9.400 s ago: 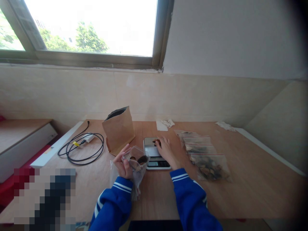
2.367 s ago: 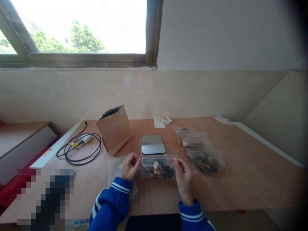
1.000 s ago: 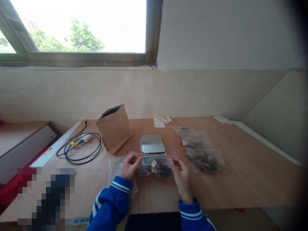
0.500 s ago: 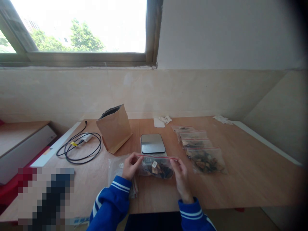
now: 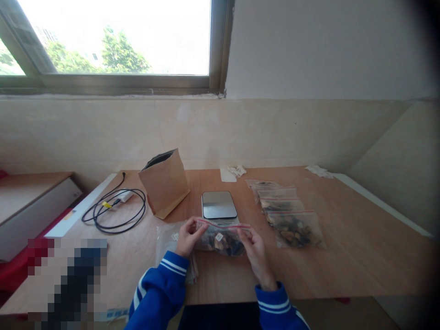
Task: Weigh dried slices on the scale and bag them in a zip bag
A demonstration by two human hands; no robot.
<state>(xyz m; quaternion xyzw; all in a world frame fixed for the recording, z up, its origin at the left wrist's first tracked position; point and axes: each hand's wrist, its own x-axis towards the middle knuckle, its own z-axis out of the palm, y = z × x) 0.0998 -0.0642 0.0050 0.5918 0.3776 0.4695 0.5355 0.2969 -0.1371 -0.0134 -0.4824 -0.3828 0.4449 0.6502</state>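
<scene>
While both hands meet over the near middle of the table [image 5: 343, 266], a small clear bag [image 5: 222, 238] with a red zip strip hangs between them. The left hand [image 5: 188, 237] pinches the strip's left end between thumb and fingertips, closed tight on it. The right hand [image 5: 252, 245] pinches the strip near its right end in the same way, fingers shut on the plastic. The bag is held just above the tabletop, its strip running roughly level, slightly lower at the right. Dark and tan pieces fill its lower part, and a small white tag shows among them.

Just behind the bag lies a scale [image 5: 219, 205], its shiny plate bare; the bag's top edge covers the scale's near end. Under the left wrist lie empty clear bags [image 5: 167, 238], flat on the wood. Right of the scale, a row of filled bags [image 5: 288, 213] overlaps from the far side toward the near edge, the nearest one the fullest. A brown paper bag [image 5: 165, 182] stands open left of the scale, leaning back. Farther left, a black cable [image 5: 117, 213] lies coiled by the table's left edge, beside a white strip. Crumpled tissue [image 5: 235, 172] sits at the far edge behind the scale, and another scrap [image 5: 318, 171] lies near the far right corner. Both sleeves are blue with white stripes at the cuffs.
</scene>
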